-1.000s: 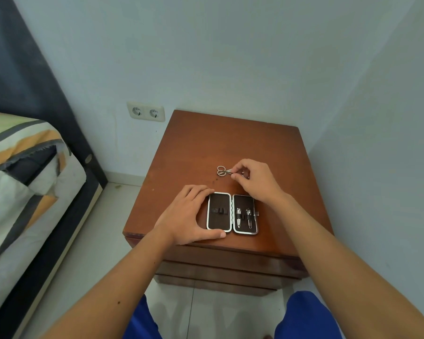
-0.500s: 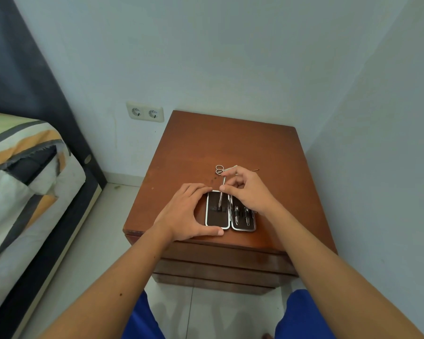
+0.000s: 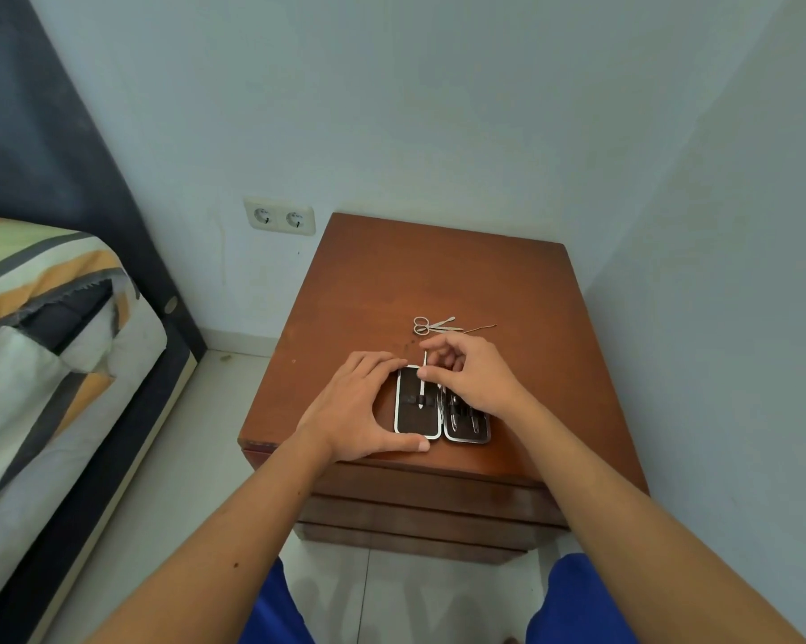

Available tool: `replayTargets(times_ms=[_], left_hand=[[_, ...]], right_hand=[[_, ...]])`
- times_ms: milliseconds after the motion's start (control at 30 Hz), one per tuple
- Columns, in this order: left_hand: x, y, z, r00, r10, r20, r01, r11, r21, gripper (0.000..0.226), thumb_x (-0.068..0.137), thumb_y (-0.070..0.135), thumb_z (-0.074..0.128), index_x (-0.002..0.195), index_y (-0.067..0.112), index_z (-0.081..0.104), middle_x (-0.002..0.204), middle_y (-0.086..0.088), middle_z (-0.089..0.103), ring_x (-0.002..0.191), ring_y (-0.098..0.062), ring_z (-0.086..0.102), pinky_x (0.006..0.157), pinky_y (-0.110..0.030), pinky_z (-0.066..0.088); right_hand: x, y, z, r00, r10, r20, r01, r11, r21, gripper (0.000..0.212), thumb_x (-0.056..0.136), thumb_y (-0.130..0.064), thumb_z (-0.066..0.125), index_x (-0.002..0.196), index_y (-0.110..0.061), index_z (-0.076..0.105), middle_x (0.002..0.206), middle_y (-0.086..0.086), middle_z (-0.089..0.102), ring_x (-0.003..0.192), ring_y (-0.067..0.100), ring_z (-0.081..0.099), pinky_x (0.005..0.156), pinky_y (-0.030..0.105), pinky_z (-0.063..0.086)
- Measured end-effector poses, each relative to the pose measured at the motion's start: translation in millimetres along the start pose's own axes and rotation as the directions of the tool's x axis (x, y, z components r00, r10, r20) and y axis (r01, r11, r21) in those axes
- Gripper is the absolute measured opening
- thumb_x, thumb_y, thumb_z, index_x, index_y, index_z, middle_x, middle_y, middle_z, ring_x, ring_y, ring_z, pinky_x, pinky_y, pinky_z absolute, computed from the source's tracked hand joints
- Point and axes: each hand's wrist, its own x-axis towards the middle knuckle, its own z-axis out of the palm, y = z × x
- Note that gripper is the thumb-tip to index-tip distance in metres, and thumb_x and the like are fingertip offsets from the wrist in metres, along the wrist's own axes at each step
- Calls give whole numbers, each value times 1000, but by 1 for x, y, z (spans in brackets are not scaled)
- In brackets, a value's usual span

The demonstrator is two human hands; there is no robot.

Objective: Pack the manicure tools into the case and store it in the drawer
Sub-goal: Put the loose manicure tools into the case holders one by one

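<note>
Both hands work: my left hand (image 3: 361,406) braces the case (image 3: 417,413) flat-palmed so my right hand (image 3: 473,378), pinching a thin tool (image 3: 422,381), can thread it under the strap.

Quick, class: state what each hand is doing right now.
Left hand: open, flat, steadying the case.
Right hand: fingers pinching a thin metal tool into the case.

One open case (image 3: 417,420) lay on one wooden nightstand (image 3: 438,276), near its front edge. Two tools sat strapped in the case's right half (image 3: 467,418), and one slim tool (image 3: 422,381) stood over its left half. Behind the case on the nightstand lay one pair of scissors (image 3: 431,325) and one thin wire-like pick (image 3: 480,328). Two hands were at the case: the left hand (image 3: 361,409) and the right hand (image 3: 473,376). Left of the nightstand, one double socket (image 3: 279,217) sat on the wall, and one bed (image 3: 43,346) stood farther left.
</note>
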Motion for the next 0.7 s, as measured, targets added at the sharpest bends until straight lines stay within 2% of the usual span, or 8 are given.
replayTargets(times_ms=[167, 233, 300, 400, 533, 700], left_hand=[[0, 0, 0, 1000, -3, 10, 3, 1000, 5, 122, 60, 94, 73, 157, 27, 42, 155, 15, 42, 147, -5, 29, 126, -33, 30], [0, 0, 0, 1000, -2, 11, 2, 1000, 4, 122, 60, 95, 73, 157, 27, 43, 155, 14, 43, 147, -5, 30, 125, -34, 31], [0, 1, -1, 1000, -2, 8, 2, 1000, 3, 122, 60, 94, 73, 157, 26, 43, 155, 14, 43, 146, -5, 31, 125, -34, 32], [0, 1, -1, 1000, -5, 11, 5, 1000, 6, 123, 60, 94, 73, 157, 26, 42, 154, 15, 42, 146, -4, 30, 125, -33, 32], [0, 1, -1, 1000, -16, 18, 16, 1000, 3, 123, 59, 95, 73, 157, 28, 41, 154, 17, 41, 146, -3, 29, 124, -33, 33], [0, 1, -1, 1000, -9, 15, 9, 1000, -1, 122, 60, 95, 73, 157, 27, 42, 154, 16, 43, 146, -3, 30, 124, -34, 33]], right_hand=[[-6, 0, -2, 994, -95, 59, 105, 974, -202, 35, 83, -32, 88, 117, -28, 78, 95, -13, 68, 89, -2, 56, 81, 12, 41], [-8, -1, -1, 988, -128, 89, 148, 948, -280, 42, 83, -41, 85, 122, -30, 75, 99, -13, 66, 103, 5, 55, 89, 18, 43], [-12, -3, -2, 987, -108, 115, 140, 935, -325, 59, 80, -50, 84, 133, -29, 69, 105, -16, 63, 112, 12, 51, 97, 27, 45], [-20, -3, -3, 990, -69, 125, 107, 939, -328, 80, 75, -55, 86, 145, -26, 61, 112, -17, 57, 115, 7, 42, 101, 27, 42], [-25, -3, -3, 990, -75, 118, 109, 946, -306, 82, 73, -54, 89, 145, -26, 61, 115, -15, 52, 113, 4, 38, 95, 15, 33], [-29, -6, -6, 981, -58, 183, 109, 953, -282, 83, 72, -52, 91, 145, -28, 61, 121, -11, 49, 120, 8, 36, 98, 11, 29]])
